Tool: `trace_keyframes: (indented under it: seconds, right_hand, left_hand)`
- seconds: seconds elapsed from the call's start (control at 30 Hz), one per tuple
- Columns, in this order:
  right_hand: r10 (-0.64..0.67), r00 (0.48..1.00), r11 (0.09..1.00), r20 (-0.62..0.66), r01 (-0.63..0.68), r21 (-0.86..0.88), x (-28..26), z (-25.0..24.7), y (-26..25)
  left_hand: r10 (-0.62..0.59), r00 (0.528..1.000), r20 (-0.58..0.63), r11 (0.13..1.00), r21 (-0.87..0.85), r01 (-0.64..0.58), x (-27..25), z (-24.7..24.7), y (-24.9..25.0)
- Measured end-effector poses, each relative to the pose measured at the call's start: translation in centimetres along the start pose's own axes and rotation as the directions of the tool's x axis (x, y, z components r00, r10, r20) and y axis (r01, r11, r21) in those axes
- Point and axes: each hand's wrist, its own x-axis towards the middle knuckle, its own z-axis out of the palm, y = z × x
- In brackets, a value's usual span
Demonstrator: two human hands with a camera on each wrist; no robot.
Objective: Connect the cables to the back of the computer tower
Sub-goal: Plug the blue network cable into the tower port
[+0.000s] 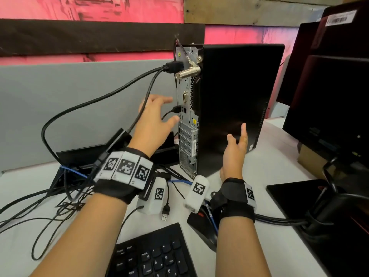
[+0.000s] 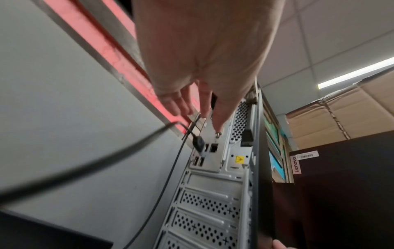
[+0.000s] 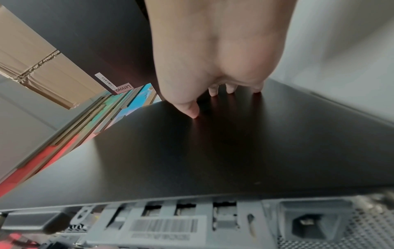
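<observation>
The black computer tower [image 1: 235,92] stands upright, its metal back panel [image 1: 187,124] facing left. A thin black USB cable's plug [image 1: 176,109] [image 2: 199,143] sits in a rear port. My left hand [image 1: 167,109] [image 2: 200,116] hovers just left of that plug with fingers spread and holds nothing. My right hand [image 1: 236,134] [image 3: 213,101] lies with straight fingers against the tower's side panel [image 3: 213,160]. A thick black cable [image 1: 173,66] is plugged in near the panel's top. A loose USB plug [image 1: 165,213] lies on the table between my wrists.
A black keyboard [image 1: 151,254] lies at the near edge, a black mouse [image 1: 201,220] beside it. Monitors [image 1: 329,106] and a stand base [image 1: 295,198] crowd the right. Tangled black and blue cables [image 1: 65,196] and a cable box [image 1: 79,156] lie left. A grey partition [image 1: 69,106] stands behind.
</observation>
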Motion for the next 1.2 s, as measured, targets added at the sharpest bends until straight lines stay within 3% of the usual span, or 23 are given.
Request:
trace_keyframes:
  seconds: [0.07,0.13,0.17,0.2,0.27,0.37,0.43,0.47,0.5,0.53,0.6,0.67,0.73,0.8,0.93,1.07,1.2]
  right_hand:
    - [0.001,1.000,1.000,0.001,-0.001,0.002,0.0,0.0,-0.1]
    - [0.001,1.000,1.000,0.000,-0.001,-0.001,0.0,0.0,-0.1]
    - [0.002,1.000,1.000,-0.003,-0.002,-0.003,0.0,-0.1,0.0]
    - [0.004,1.000,1.000,-0.004,-0.004,-0.007,0.0,-0.1,0.0]
    - [0.010,1.000,1.000,-0.003,-0.010,-0.018,0.1,-0.1,0.1]
    - [0.053,0.999,0.998,0.005,-0.052,-0.032,0.4,0.1,0.3]
    - [0.102,0.995,0.995,0.004,-0.102,-0.020,0.7,0.2,0.6]
    - [0.125,0.992,0.992,0.003,-0.125,-0.013,0.7,0.2,0.8]
    - [0.144,0.990,0.989,0.000,-0.144,-0.012,0.7,0.2,0.9]
    - [0.158,0.987,0.987,-0.005,-0.158,-0.014,0.7,0.2,1.0]
    - [0.175,0.984,0.984,-0.022,-0.175,-0.020,0.8,0.2,1.1]
    - [0.183,0.982,0.983,-0.040,-0.184,-0.028,1.0,0.1,1.3]
    - [0.185,0.982,0.982,-0.048,-0.187,-0.032,1.0,0.1,1.3]
    - [0.183,0.981,0.982,-0.056,-0.186,-0.040,1.0,0.1,1.3]
    - [0.183,0.981,0.982,-0.072,-0.186,-0.044,1.0,0.1,1.3]
    - [0.190,0.978,0.980,-0.082,-0.195,-0.047,1.1,0.1,1.4]
    - [0.186,0.979,0.980,-0.082,-0.191,-0.052,1.1,0.1,1.5]
  left_hand:
    - [0.090,0.995,-0.030,0.996,-0.008,-0.090,-1.1,-0.8,0.0]
    - [0.030,0.986,0.165,0.999,-0.034,-0.025,-2.2,-1.4,-0.6]
    - [-0.036,0.944,0.328,0.999,-0.007,0.041,-2.8,-1.5,-1.0]
    - [-0.106,0.871,0.480,0.994,0.065,0.085,-3.4,-1.4,-1.5]
    - [-0.217,0.725,0.653,0.969,0.233,0.081,-4.6,-0.7,-2.5]
    - [-0.315,0.563,0.764,0.927,0.374,0.012,-5.8,0.3,-3.9]
    - [-0.379,0.438,0.815,0.913,0.408,0.030,-6.0,0.6,-4.5]
    - [-0.397,0.399,0.826,0.910,0.411,0.054,-6.1,0.6,-4.7]
    - [-0.399,0.392,0.829,0.912,0.404,0.073,-6.2,0.5,-4.8]
    - [-0.389,0.414,0.823,0.917,0.389,0.087,-6.2,0.5,-4.8]
    - [-0.336,0.502,0.797,0.940,0.321,0.119,-6.0,0.4,-4.8]
    - [-0.238,0.646,0.725,0.971,0.199,0.134,-5.7,0.4,-4.8]
    - [-0.146,0.811,0.566,0.988,0.050,0.143,-5.5,0.5,-4.5]
    - [-0.131,0.906,0.404,0.977,-0.105,0.188,-5.5,0.7,-4.1]
    - [-0.173,0.926,0.335,0.888,-0.353,0.294,-5.4,1.0,-3.8]
    - [-0.116,0.955,0.273,0.796,-0.549,0.254,-5.4,0.6,-3.0]
    - [-0.189,0.977,0.096,0.631,-0.750,0.196,-5.2,0.6,-1.5]
